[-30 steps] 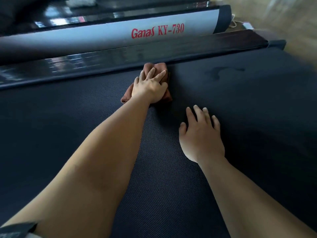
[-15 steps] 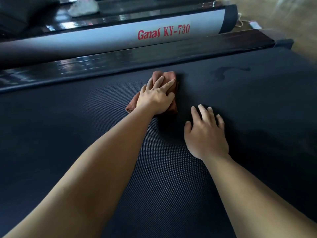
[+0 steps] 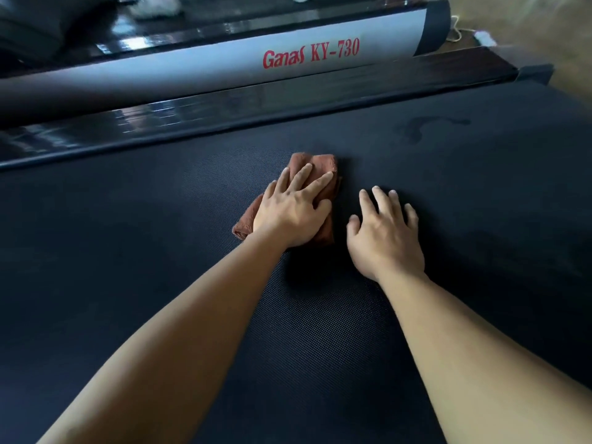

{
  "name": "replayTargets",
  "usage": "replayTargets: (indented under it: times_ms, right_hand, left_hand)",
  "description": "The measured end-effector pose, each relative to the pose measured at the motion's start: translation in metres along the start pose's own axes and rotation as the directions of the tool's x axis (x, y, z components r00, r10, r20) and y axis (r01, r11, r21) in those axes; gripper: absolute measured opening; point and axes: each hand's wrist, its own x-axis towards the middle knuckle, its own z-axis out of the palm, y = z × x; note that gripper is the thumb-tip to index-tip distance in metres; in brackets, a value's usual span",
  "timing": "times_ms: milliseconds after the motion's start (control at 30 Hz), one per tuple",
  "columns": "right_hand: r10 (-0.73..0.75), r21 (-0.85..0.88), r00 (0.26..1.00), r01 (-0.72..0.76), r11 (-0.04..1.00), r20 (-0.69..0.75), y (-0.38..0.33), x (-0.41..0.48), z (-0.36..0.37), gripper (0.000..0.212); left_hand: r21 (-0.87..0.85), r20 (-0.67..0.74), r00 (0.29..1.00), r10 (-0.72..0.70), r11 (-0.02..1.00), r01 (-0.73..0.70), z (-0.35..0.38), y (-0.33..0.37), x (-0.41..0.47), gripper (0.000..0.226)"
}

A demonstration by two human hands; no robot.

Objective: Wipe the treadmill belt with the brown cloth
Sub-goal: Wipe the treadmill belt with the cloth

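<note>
Left hand [image 3: 290, 213] presses the brown cloth [image 3: 315, 169] flat on the treadmill belt [image 3: 128, 251]; right hand [image 3: 384, 233] rests bare beside it.

Landmark: the glossy side rail [image 3: 224, 107] along the belt's far edge. The cloth lies bunched on the belt, near the rail but apart from it, its folded end poking out past the fingertips toward the rail. Left grip is open, palm down, fingers [image 3: 299, 176] spread over the cloth, pinning rather than clutching. Right grip is open and empty, palm flat on the belt, just beside the cloth on the side away from the rail's left end. A faint dark smear [image 3: 416, 128] marks the belt close under the rail. Beyond the rail, a grey cover [image 3: 192, 70] reads "Ganas KY-730".
</note>
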Motion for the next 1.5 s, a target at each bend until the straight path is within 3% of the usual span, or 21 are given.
replayTargets:
  times_ms: [333, 533, 800, 900, 1067, 1167, 1367, 1500]
  right_hand:
    - [-0.072, 0.216, 0.997, 0.067, 0.974, 0.015, 0.011, -0.005, -0.015, 0.045]
    - [-0.099, 0.253, 0.994, 0.108, 0.962, -0.046, 0.072, -0.048, -0.044, 0.039]
    - [0.067, 0.137, 0.987, -0.047, 0.989, -0.148, 0.179, -0.118, -0.070, 0.040]
    - [0.168, 0.059, 0.965, -0.159, 0.985, -0.200, 0.216, -0.138, -0.084, 0.050]
    - [0.454, 0.013, 0.884, -0.456, 0.890, -0.115, 0.254, -0.143, -0.092, 0.056]
    - [0.510, -0.044, 0.856, -0.514, 0.857, -0.083, 0.252, -0.136, -0.083, 0.059]
    - [0.527, -0.017, 0.842, -0.532, 0.847, -0.116, 0.253, -0.136, -0.081, 0.058]
    - [0.532, -0.012, 0.833, -0.540, 0.842, -0.150, 0.251, -0.135, -0.079, 0.057]
  left_hand:
    - [-0.001, 0.020, 0.999, -0.035, 0.999, 0.035, 0.006, 0.031, -0.078, 0.057]
    - [0.008, 0.015, 0.995, -0.099, 0.995, 0.099, 0.007, 0.052, -0.083, 0.057]
    - [-0.019, 0.039, 0.999, 0.032, 0.999, -0.031, 0.031, 0.149, -0.067, 0.057]
    - [-0.021, 0.071, 0.992, 0.100, 0.995, -0.099, 0.046, 0.198, -0.055, 0.058]
    - [-0.020, 0.126, 0.969, 0.212, 0.977, -0.211, 0.069, 0.279, -0.039, 0.059]
    - [-0.035, 0.133, 0.947, 0.291, 0.957, -0.289, 0.082, 0.314, -0.039, 0.059]
    - [-0.062, 0.132, 0.929, 0.345, 0.938, -0.340, 0.081, 0.314, -0.046, 0.058]
    - [-0.079, 0.101, 0.929, 0.356, 0.934, -0.349, 0.073, 0.281, -0.102, 0.058]
